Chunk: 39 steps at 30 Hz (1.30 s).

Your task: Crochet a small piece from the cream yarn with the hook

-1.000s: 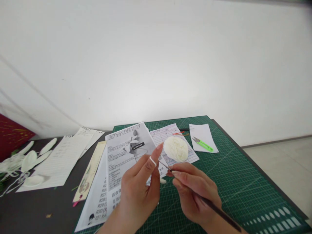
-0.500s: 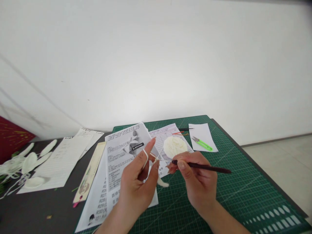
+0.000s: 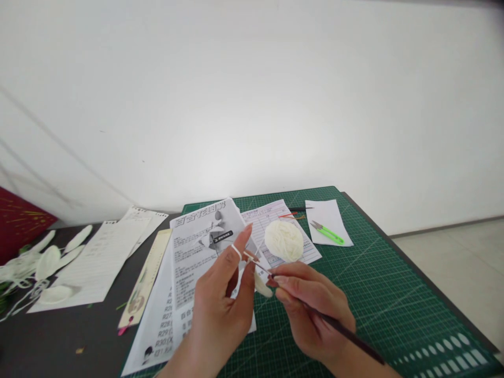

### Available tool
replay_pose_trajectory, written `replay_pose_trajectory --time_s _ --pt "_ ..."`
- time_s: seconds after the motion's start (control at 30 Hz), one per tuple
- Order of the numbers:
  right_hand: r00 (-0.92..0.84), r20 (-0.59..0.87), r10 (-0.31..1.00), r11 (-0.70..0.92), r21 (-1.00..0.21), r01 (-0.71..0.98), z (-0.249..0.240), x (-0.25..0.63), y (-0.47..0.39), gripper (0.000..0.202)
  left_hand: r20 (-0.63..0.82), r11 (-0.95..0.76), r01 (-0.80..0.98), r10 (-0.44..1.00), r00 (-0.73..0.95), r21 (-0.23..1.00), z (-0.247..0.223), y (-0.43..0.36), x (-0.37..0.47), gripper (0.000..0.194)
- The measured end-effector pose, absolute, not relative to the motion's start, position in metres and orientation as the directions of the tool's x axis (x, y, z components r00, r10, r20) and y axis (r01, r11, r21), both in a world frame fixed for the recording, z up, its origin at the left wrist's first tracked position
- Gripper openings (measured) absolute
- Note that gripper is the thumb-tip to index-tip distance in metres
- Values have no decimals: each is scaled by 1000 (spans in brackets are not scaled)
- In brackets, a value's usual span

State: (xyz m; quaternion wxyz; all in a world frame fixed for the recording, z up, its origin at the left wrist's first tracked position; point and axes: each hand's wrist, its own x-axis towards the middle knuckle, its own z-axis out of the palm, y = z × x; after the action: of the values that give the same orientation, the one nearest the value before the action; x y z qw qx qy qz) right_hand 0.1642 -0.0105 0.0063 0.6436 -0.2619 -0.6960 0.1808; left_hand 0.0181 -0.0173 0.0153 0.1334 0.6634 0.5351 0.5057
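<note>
White yarn loops round the raised index finger of my left hand (image 3: 224,294), whose thumb and other fingers pinch a small white crocheted piece (image 3: 263,286). My right hand (image 3: 317,310) grips a crochet hook (image 3: 346,332) by its dark handle, which slants down to the right. The hook's thin metal shaft reaches the yarn at my left fingertips; its very tip is too small to make out. Just beyond my hands lies a ball of cream yarn (image 3: 284,240) on a printed sheet (image 3: 313,253).
Green-handled snips (image 3: 328,233) rest on white paper (image 3: 342,212) upon the green cutting mat (image 3: 378,294). Printed pages (image 3: 189,252) and a cream ruler-like strip (image 3: 151,273) lie left of my hands. White crocheted petals (image 3: 48,262) are at the far left.
My right hand has moved slightly down, and the hook handle has swung from nearly level to a steep slant. The crocheted piece has shifted up a little.
</note>
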Motion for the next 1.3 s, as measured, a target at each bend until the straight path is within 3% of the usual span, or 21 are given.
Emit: replay_pose_trajectory --time_s 0.17,0.33,0.43,0.53,0.63,0.7,0.77,0.9,1.03,1.13,1.2,1.3 --pt "-61 835 547 827 -528 192 3 165 -8 30 591 -487 625 805 51 610 11 -16 16 62" --pt "-274 902 335 906 -228 357 -1 165 -8 28 621 -510 674 778 96 535 7 -15 16 62" --pt "-376 884 277 905 -108 412 3 164 -9 15 588 -461 682 807 55 567 9 -14 17 54" --pt "-405 877 259 907 -77 413 4 164 -10 13 506 -348 655 860 -61 671 14 -14 18 43" --pt "-292 899 326 918 -227 326 -1 162 -9 20 413 -256 539 890 -192 802 19 -12 19 44" --pt "-121 839 531 841 -505 197 -4 160 -8 29 346 -222 404 900 -265 887 21 -10 19 48" --pt "-19 748 663 748 -662 48 -5 157 -6 28 287 -202 282 909 -303 938 21 -9 19 49" --pt "50 613 789 613 -777 -143 -7 154 -2 24 240 -185 190 913 -331 964 21 -11 22 52" --pt "78 553 830 554 -798 -236 -10 152 -2 22 312 -213 288 877 -365 934 21 -14 25 50" --pt "33 724 689 725 -688 -38 -9 154 -3 24 404 -234 454 856 -324 860 22 -15 25 49" --pt "-111 879 464 884 -450 130 -9 157 -2 24 434 -217 551 849 -301 806 23 -15 24 48" --pt "-306 928 213 961 -142 238 -10 162 0 23 424 -170 608 854 -302 776 25 -14 22 48"
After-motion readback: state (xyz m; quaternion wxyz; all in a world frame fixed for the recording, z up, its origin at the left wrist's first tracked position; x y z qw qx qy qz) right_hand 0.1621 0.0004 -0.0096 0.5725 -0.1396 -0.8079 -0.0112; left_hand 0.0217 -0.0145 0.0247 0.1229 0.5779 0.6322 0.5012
